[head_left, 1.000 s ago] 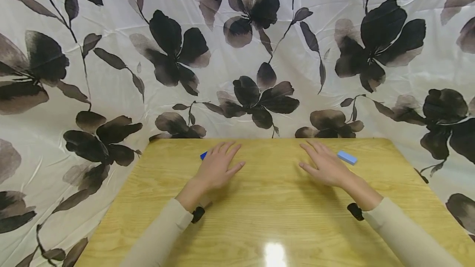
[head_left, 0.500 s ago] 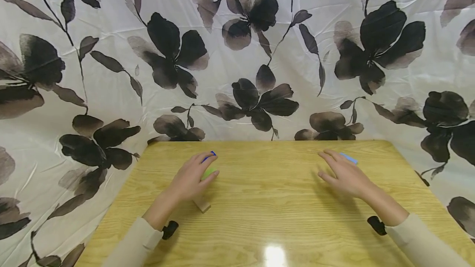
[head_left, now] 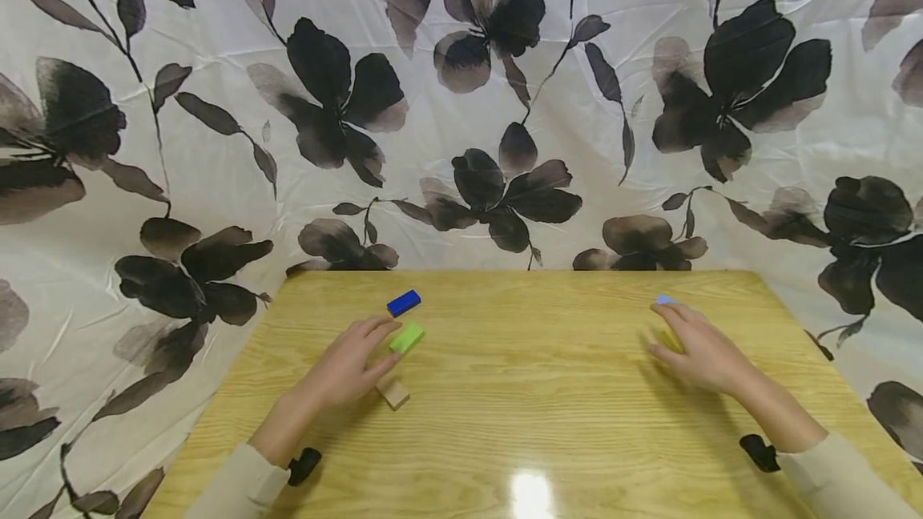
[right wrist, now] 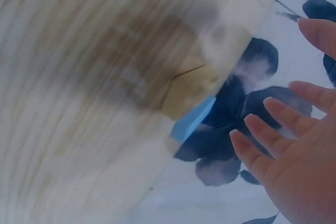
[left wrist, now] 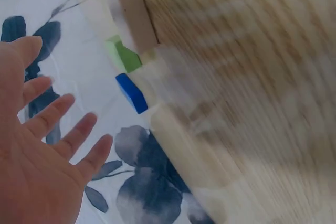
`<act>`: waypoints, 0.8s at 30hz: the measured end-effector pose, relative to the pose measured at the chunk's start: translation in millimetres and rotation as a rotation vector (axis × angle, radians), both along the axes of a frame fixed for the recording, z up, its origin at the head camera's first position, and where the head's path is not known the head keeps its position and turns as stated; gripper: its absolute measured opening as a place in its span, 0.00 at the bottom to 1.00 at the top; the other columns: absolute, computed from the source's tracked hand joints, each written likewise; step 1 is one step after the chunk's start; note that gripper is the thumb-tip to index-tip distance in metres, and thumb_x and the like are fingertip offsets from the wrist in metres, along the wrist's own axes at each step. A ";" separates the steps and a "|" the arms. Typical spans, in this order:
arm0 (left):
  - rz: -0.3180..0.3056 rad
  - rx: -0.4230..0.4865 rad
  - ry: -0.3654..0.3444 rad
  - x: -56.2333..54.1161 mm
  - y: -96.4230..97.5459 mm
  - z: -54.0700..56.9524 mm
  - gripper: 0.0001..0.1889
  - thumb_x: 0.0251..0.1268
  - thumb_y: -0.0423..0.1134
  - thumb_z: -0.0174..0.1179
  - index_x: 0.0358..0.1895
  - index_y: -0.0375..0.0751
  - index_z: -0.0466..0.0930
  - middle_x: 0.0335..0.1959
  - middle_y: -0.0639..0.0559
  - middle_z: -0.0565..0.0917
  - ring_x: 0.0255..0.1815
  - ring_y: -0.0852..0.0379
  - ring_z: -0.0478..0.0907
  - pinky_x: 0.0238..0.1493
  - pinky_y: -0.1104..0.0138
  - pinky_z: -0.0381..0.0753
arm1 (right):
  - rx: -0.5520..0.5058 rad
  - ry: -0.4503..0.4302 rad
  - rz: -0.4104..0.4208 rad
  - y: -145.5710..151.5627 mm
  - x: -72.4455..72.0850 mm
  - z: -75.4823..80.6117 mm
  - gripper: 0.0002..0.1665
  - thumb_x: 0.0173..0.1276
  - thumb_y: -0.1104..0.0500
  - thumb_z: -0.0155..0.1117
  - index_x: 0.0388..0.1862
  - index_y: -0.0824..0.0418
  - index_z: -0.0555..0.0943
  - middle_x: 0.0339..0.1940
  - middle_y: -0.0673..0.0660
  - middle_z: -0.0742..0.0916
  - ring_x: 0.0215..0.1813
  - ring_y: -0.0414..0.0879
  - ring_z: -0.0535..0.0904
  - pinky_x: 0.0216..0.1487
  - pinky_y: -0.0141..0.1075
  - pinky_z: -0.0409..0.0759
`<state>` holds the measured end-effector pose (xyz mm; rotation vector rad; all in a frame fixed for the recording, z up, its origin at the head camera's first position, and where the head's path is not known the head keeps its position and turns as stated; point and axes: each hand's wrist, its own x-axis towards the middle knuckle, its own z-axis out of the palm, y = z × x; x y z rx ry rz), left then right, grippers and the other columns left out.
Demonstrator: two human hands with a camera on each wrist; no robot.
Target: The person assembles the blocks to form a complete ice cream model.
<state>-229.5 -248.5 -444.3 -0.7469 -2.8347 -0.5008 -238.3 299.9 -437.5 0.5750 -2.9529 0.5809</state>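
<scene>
My left hand point(head_left: 346, 367) hovers over the left part of the wooden table point(head_left: 534, 391), fingers spread and holding nothing. By its fingertips lies a lime green block point(head_left: 409, 338), with a dark blue block point(head_left: 404, 303) farther back. A plain wooden block point(head_left: 394, 393) pokes out from beneath the thumb side; the left wrist view shows more of this wooden block point(left wrist: 131, 9). On the right, my right hand point(head_left: 707, 355), relaxed and holding nothing, partly covers a light blue block point(head_left: 665, 299) and a yellow block point(head_left: 671, 340). The right wrist view shows the light blue block point(right wrist: 194, 119) beyond the fingertips.
A white cloth with dark flowers point(head_left: 505, 199) hangs behind the table's far edge and down its sides. Black straps point(head_left: 759, 452) sit at both wrists. A bright light reflection point(head_left: 531, 495) shows at the front of the tabletop.
Both hands have moved apart and somewhat nearer the body. The dark blue, green and wooden blocks have come into view beside the left hand; the right hand now overlaps the light blue block.
</scene>
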 end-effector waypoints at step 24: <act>-0.050 0.040 -0.225 12.9 -20.8 -18.4 0.29 0.67 0.45 0.70 0.68 0.40 0.76 0.65 0.48 0.78 0.66 0.46 0.75 0.66 0.46 0.74 | -0.149 -0.104 -0.098 41.4 12.1 -21.6 0.42 0.70 0.57 0.71 0.67 0.85 0.65 0.59 0.84 0.75 0.53 0.72 0.78 0.49 0.62 0.79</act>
